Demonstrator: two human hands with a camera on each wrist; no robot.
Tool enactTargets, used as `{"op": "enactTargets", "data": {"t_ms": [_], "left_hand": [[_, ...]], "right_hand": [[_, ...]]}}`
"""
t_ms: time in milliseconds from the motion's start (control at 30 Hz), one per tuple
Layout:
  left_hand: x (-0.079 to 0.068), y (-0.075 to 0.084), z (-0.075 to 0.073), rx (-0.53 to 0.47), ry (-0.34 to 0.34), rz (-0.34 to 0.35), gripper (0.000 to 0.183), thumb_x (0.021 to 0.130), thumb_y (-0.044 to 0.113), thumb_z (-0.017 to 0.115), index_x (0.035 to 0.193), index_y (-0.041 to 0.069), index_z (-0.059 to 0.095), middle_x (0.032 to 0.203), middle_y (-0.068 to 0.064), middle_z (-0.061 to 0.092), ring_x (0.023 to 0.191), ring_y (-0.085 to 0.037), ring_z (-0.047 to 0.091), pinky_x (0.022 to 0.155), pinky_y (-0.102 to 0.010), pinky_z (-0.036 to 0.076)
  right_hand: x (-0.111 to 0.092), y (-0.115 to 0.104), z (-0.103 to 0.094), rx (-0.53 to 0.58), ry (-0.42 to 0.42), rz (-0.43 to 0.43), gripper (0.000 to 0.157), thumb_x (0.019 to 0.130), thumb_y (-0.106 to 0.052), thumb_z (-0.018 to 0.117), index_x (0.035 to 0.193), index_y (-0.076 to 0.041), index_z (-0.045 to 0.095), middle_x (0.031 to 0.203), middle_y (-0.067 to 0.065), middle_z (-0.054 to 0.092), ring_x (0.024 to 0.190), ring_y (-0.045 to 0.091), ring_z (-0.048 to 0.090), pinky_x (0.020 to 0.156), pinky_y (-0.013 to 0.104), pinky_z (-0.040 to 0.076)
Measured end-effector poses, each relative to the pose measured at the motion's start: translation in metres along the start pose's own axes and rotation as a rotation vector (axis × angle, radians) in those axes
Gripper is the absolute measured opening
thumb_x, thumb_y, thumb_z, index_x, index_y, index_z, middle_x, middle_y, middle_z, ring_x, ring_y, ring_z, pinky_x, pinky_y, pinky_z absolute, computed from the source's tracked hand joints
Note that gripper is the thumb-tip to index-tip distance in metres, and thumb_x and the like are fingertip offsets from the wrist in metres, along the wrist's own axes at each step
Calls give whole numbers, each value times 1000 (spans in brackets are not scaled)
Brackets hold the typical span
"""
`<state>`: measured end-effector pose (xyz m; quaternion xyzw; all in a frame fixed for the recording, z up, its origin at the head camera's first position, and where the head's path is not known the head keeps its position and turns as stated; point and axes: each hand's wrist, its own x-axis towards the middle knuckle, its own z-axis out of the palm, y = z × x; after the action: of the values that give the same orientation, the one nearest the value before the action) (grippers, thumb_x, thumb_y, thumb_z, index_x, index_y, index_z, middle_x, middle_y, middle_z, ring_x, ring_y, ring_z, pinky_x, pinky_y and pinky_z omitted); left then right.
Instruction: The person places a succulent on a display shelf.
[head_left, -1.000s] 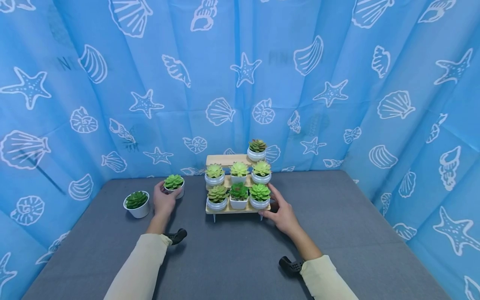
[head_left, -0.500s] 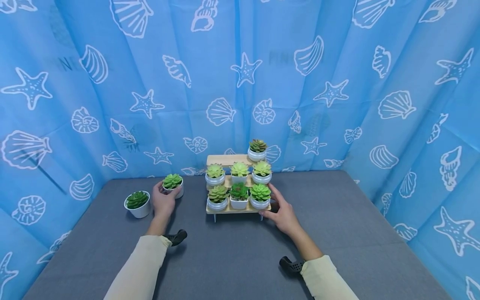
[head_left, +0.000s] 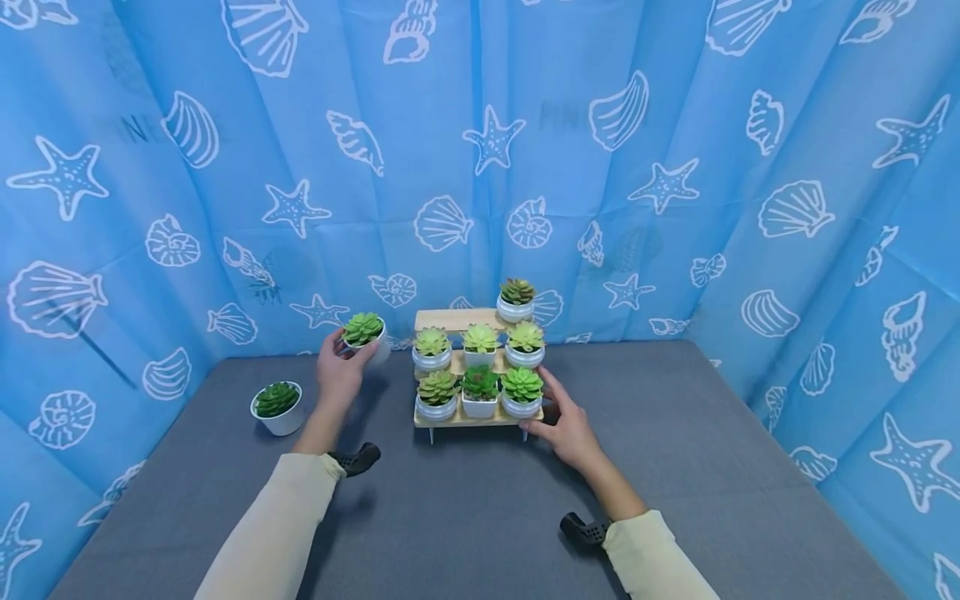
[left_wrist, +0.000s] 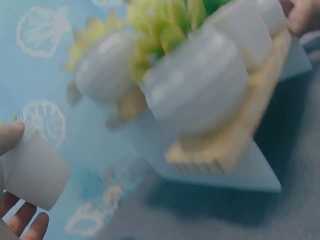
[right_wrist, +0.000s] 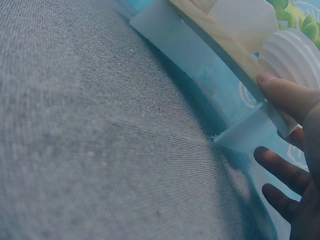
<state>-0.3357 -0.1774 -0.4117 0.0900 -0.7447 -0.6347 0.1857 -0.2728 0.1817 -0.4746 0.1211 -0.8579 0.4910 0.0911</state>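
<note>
In the head view my left hand [head_left: 341, 367] grips a potted succulent [head_left: 363, 330] in a white round pot, raised off the table. The left wrist view has its white pot [left_wrist: 37, 167] between thumb and fingers, to the left of a wooden tiered plant stand [head_left: 453, 319]. My right hand [head_left: 566, 425] holds the stand's lower right end. In the right wrist view the thumb [right_wrist: 285, 95] lies on the board's edge, a finger behind it and the other fingers spread. Small succulents in white pots fill the lower two tiers; one red-tipped succulent [head_left: 516, 300] stands at the top tier's right end.
Another green succulent in a white pot [head_left: 277, 408] stands on the grey table [head_left: 450, 525] to the left of my left hand. A blue curtain [head_left: 487, 167] with white shells hangs right behind the table. Black wrist devices [head_left: 585, 530] stick out at both cuffs.
My left hand has lifted its succulent pot off the table, bringing it up and to the right, nearer the stand. The right hand stays at the stand's end.
</note>
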Motion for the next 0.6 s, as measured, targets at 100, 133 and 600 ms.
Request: {"op": "enactTargets", "data": {"t_ms": [100, 133, 600], "left_hand": [[2, 16, 6, -17, -32, 33, 75, 88, 29, 74, 147, 4, 35, 140, -20, 45, 123, -34, 49, 99, -45, 44], [2, 22, 8, -19, -40, 43, 75, 88, 29, 74, 147, 4, 36, 139, -20, 45, 123, -34, 49, 99, -45, 44], [8, 71, 34, 38, -183, 97, 75, 88, 30, 73, 149, 7, 35, 139, -18, 45, 124, -33, 47, 97, -47, 45]], "right_hand": [[0, -1, 0, 1, 2, -3, 94, 78, -17, 83, 154, -32, 27, 134, 17, 56, 105, 30, 62, 89, 53, 47], [0, -2, -1, 2, 3, -1, 95, 78, -17, 83, 154, -32, 27, 135, 16, 56, 105, 30, 63, 90, 53, 47], [-1, 0, -1, 15, 2, -23, 94, 78, -17, 83, 154, -31, 28, 134, 17, 56, 105, 30, 62, 90, 54, 47]]}}
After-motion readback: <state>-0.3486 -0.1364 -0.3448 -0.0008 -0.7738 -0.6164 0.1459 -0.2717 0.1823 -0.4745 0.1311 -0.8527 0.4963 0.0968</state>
